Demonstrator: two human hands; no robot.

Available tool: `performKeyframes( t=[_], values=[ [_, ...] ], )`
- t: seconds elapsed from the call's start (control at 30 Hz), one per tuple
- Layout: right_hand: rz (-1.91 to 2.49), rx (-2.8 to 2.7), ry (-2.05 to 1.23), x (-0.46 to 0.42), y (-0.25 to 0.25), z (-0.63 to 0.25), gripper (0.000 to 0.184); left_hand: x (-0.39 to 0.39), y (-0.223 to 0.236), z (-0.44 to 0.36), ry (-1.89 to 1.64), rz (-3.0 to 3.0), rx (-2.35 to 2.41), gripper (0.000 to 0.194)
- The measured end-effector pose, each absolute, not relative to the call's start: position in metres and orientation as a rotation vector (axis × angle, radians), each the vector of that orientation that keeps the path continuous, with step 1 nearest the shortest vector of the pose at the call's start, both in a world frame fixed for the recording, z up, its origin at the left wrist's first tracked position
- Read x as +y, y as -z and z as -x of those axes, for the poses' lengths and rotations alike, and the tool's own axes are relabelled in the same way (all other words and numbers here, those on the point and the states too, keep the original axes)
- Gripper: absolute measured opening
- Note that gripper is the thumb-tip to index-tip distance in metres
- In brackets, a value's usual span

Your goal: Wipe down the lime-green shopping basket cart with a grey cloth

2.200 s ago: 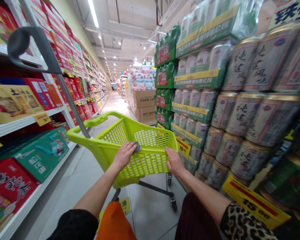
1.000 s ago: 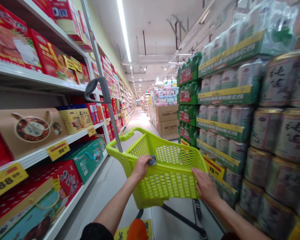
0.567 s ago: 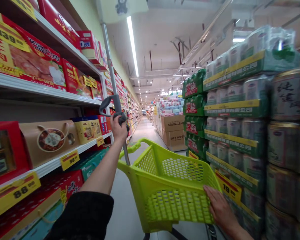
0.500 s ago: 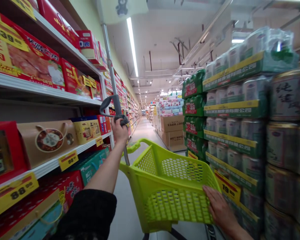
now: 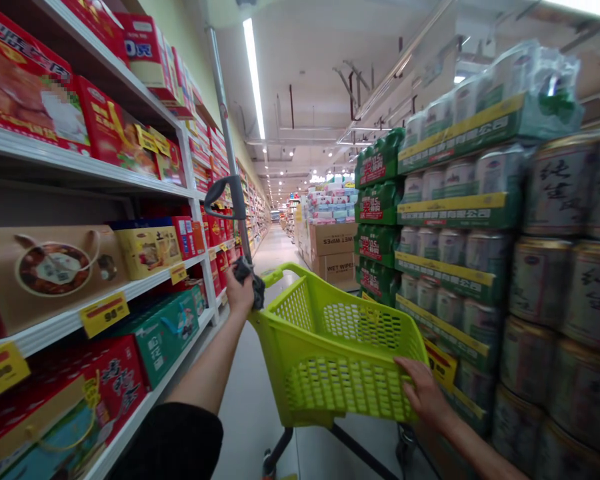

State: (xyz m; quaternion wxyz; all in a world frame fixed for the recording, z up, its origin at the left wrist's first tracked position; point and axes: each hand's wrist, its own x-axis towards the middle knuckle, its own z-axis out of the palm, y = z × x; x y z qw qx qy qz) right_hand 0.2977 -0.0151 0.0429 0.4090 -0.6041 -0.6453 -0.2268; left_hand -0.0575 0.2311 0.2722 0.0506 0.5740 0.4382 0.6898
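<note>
A lime-green shopping cart (image 5: 340, 360) with perforated sides stands turned sideways before me. From its left corner rises a metal pole (image 5: 223, 127), carrying a grey loop-shaped handle (image 5: 227, 199) partway up. My left hand (image 5: 241, 293) is closed around a crumpled dark grey cloth (image 5: 253, 283), pressed against the pole's foot just above the basket corner. The cloth partly hides the pole there. My right hand (image 5: 423, 387) grips the basket's right end, its fingers over the upper rim.
Shelves of red and brown gift boxes (image 5: 60, 273) with yellow price tags line the left side. Close on the right are stacked packs of cans (image 5: 460, 187) and green packs (image 5: 377, 207). Wet-wipe cartons (image 5: 333, 257) stand beyond the cart, beside a long aisle floor (image 5: 280, 243).
My left hand has slid down the pole with the cloth, from just under the grey handle to the basket corner. My right hand stays on the rim. The view has shifted slightly.
</note>
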Motion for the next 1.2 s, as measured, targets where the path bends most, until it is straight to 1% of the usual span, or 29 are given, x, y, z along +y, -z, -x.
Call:
performKeyframes(
  t=[0.07, 0.1, 0.2, 0.27, 0.47, 0.53, 0.6, 0.7, 0.87, 0.93, 0.97, 1.03, 1.13, 1.2],
  values=[
    [1.548, -1.582, 0.528, -0.015, -0.048, -0.297, 0.038, 0.243, -0.303, 0.049, -2.045, -1.739, 1.274, 0.044],
    [1.562, -1.564, 0.512, -0.014, -0.051, -0.296, 0.035, 0.249, -0.314, 0.045, -2.016, -1.698, 1.275, 0.043],
    [1.600, -1.506, 0.499, -0.012, -0.055, -0.292, 0.031, 0.261, -0.322, 0.042, -1.924, -1.604, 1.311, 0.038],
    [1.619, -1.469, 0.509, -0.012, -0.057, -0.291, 0.030, 0.261, -0.308, 0.046, -1.891, -1.609, 1.306, 0.034],
    [1.637, -1.444, 0.472, -0.011, -0.058, -0.305, 0.029, 0.230, -0.240, 0.064, -1.776, -1.768, 1.347, 0.026],
    [1.636, -1.441, 0.452, -0.010, -0.058, -0.312, 0.029, 0.217, -0.227, 0.068, -1.775, -1.843, 1.364, 0.024],
    [1.630, -1.436, 0.447, -0.009, -0.057, -0.319, 0.028, 0.207, -0.226, 0.070, -1.795, -1.904, 1.386, 0.025],
    [1.621, -1.434, 0.454, -0.009, -0.055, -0.326, 0.027, 0.198, -0.250, 0.069, -1.869, -1.933, 1.363, 0.029],
    [1.622, -1.428, 0.472, -0.008, -0.055, -0.330, 0.026, 0.202, -0.328, 0.058, -2.103, -1.862, 1.242, 0.031],
    [1.624, -1.434, 0.468, -0.008, -0.056, -0.328, 0.026, 0.204, -0.341, 0.052, -2.147, -1.834, 1.268, 0.032],
    [1.626, -1.436, 0.464, -0.008, -0.056, -0.327, 0.026, 0.204, -0.339, 0.050, -2.153, -1.833, 1.293, 0.034],
    [1.628, -1.434, 0.452, -0.008, -0.056, -0.326, 0.026, 0.201, -0.317, 0.051, -2.127, -1.877, 1.352, 0.038],
    [1.631, -1.434, 0.418, -0.009, -0.061, -0.327, 0.026, 0.193, -0.259, 0.065, -2.003, -2.067, 1.430, 0.042],
    [1.645, -1.432, 0.382, -0.011, -0.068, -0.325, 0.025, 0.186, -0.224, 0.079, -1.939, -2.190, 1.459, 0.040]
  ],
)
